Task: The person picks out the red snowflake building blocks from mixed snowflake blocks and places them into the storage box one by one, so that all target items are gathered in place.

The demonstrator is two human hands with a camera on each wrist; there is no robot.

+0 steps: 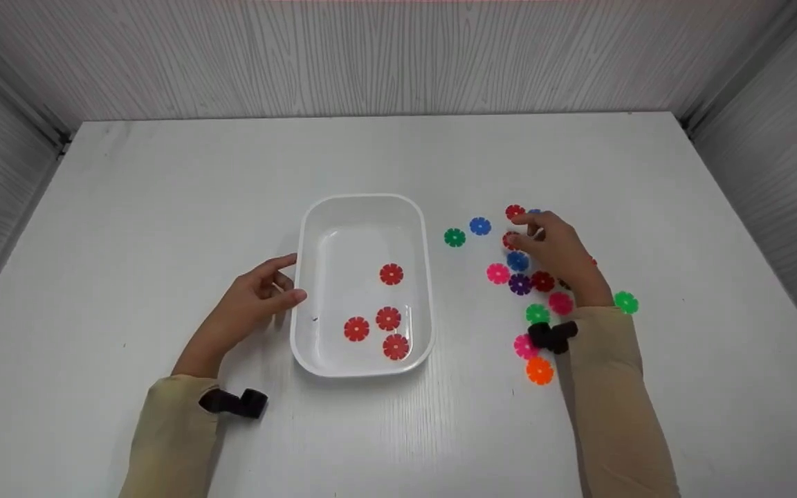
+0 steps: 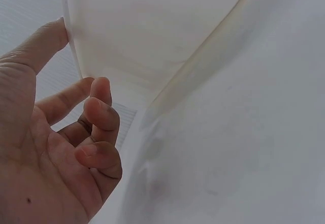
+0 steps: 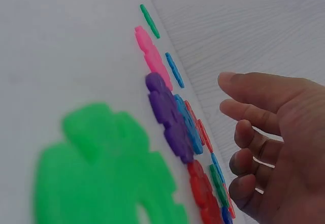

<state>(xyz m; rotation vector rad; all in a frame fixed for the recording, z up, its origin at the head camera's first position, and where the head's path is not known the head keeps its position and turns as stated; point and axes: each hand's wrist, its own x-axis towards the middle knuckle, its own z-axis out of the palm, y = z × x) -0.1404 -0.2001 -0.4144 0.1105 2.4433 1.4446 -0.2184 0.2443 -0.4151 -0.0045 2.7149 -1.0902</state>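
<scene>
A white rectangular tray [image 1: 362,371] stands on the table, with several red notched plastic discs [image 1: 391,274] in its right half. At the tray's left rim is my left hand [image 1: 254,297]; its thumb and index fingertip touch the rim while the other fingers curl loosely. In the left wrist view that hand [image 2: 66,132] shows beside the tray's outer wall [image 2: 111,36]. My right hand [image 1: 561,252] hovers over loose discs right of the tray, thumb and fingers apart with nothing between them. Close by its fingertips are two red discs [image 1: 515,211]. Part of the pile is hidden under the hand and wrist.
Right of the tray lie flat discs: green [image 1: 454,237], blue [image 1: 480,225], pink [image 1: 498,274], purple [image 1: 520,284] and orange [image 1: 539,371]. A light green disc [image 1: 626,302] lies right of the right cuff. A grey wood-grain panel [image 1: 371,62] stands behind the white table [image 1: 184,180].
</scene>
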